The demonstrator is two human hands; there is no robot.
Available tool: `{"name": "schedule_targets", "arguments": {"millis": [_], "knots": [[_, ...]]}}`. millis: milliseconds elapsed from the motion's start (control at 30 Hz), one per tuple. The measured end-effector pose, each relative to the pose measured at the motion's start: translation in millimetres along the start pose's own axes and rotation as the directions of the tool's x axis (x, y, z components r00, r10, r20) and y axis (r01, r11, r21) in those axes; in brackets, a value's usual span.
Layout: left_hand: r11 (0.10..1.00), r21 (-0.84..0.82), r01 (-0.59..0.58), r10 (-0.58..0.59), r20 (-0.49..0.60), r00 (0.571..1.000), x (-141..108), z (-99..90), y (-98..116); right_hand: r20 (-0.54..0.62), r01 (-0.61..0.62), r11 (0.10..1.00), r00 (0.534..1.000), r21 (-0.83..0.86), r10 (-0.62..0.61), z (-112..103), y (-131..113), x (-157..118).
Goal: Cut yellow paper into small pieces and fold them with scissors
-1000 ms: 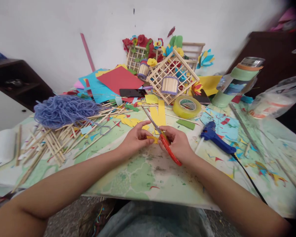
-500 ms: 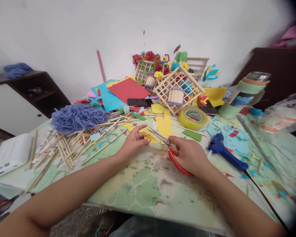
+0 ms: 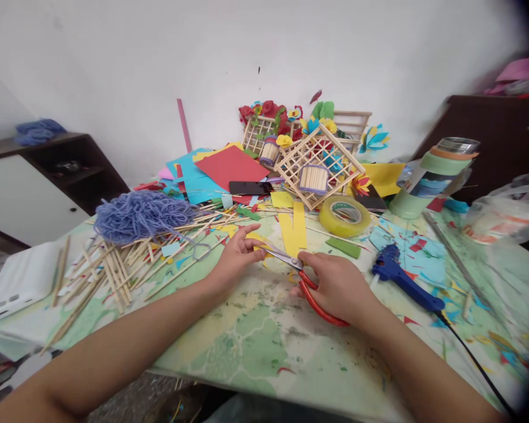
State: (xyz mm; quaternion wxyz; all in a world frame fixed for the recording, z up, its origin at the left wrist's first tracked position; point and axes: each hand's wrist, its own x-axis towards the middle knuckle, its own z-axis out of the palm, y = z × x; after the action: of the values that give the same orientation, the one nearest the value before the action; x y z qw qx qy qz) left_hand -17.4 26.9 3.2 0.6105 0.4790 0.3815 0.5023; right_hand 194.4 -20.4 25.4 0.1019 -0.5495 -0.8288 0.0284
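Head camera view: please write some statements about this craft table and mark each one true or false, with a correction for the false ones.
1. The right hand holds the red-handled scissors. True.
2. The left hand touches a yellow paper scrap. True.
3. The blue hot glue gun lies to the left of the left hand. False: it lies to the right of the right hand.
4. The blue yarn sits on top of the tape roll. False: the yarn lies by the wooden sticks, apart from the tape roll.
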Motion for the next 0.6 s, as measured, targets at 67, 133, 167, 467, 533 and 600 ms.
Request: {"name": "schedule_targets", "arguments": {"millis": [67, 133, 167, 467, 533, 600], "knots": [[1.0, -0.008, 0.005, -0.005, -0.001, 1.0, -0.1, 0.5, 0.0, -0.003, 0.005, 1.0, 1.0, -0.003, -0.005, 0.4, -1.0, -0.4], [1.0, -0.017, 0.009, -0.009, -0.001, 1.0, -0.3, 0.8, -0.2, 0.001, 0.007, 1.0, 1.0, -0.002, -0.007, 0.7, -1.8, -0.6], [1.0, -0.021, 0.01, -0.01, 0.001, 1.0, -0.4, 0.8, -0.3, 0.006, 0.008, 1.0, 1.0, 0.0, -0.008, 0.7, -2.1, -0.6], [0.999, -0.04, -0.007, 0.006, -0.025, 1.0, -0.1, 0.1, 0.2, 0.04, -0.009, 1.0, 0.999, 0.015, 0.008, -1.9, -4.3, 0.2], [0.999, -0.041, -0.011, 0.01, -0.024, 1.0, 0.0, 0.0, 0.5, 0.041, -0.014, 1.0, 0.999, 0.015, 0.013, -2.2, -4.8, 0.0], [0.999, -0.046, -0.006, 0.005, -0.017, 1.0, -0.2, 0.0, 0.5, 0.043, -0.014, 1.0, 0.999, 0.011, 0.014, -2.2, -5.1, -0.1]]}}
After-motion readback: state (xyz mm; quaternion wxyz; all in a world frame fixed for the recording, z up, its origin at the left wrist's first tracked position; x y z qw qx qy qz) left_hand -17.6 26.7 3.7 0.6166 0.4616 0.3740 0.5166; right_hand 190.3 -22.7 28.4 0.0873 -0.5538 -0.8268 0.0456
